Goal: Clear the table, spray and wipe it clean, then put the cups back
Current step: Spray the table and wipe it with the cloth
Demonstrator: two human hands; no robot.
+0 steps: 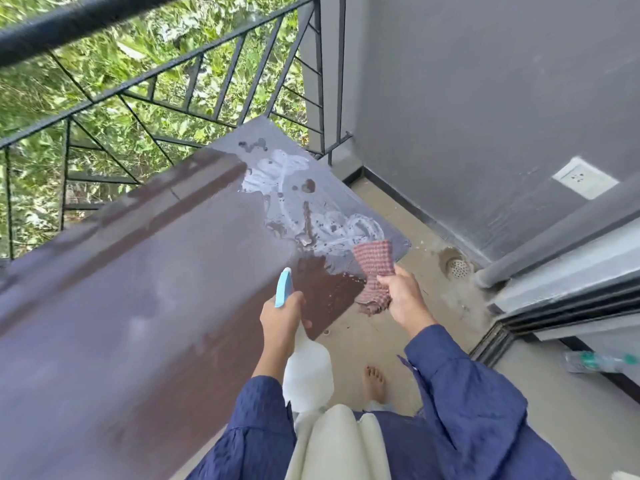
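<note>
In the head view, a long brown table (156, 289) is seen running along a black railing (166, 74), behind which green leaves are visible. The far end of the table is covered with white foam (277, 168) and dark wet patches, while the near part is streaked with a thin wet sheen. A spray bottle (308, 372) is gripped by the left hand (281, 317): the fingers are curled round its neck, the blue nozzle is pointed toward the foamy end, and the white body hangs below the hand, just off the table's near edge. A red checked cloth (374, 261) is pinched by the right hand (405, 292) at the table's right-hand corner; its upper part is laid on the wet surface beside the foam, and its lower part hangs past the edge. Both arms are covered by blue sleeves (460, 386). A bare foot (374, 379) is seen on the beige floor (433, 313) below the hands. A round drain (459, 268) is set in the floor near a grey wall (485, 98), on which a white socket (585, 178) is mounted. A plastic bottle (599, 362) is lying on its side at the right edge.
</note>
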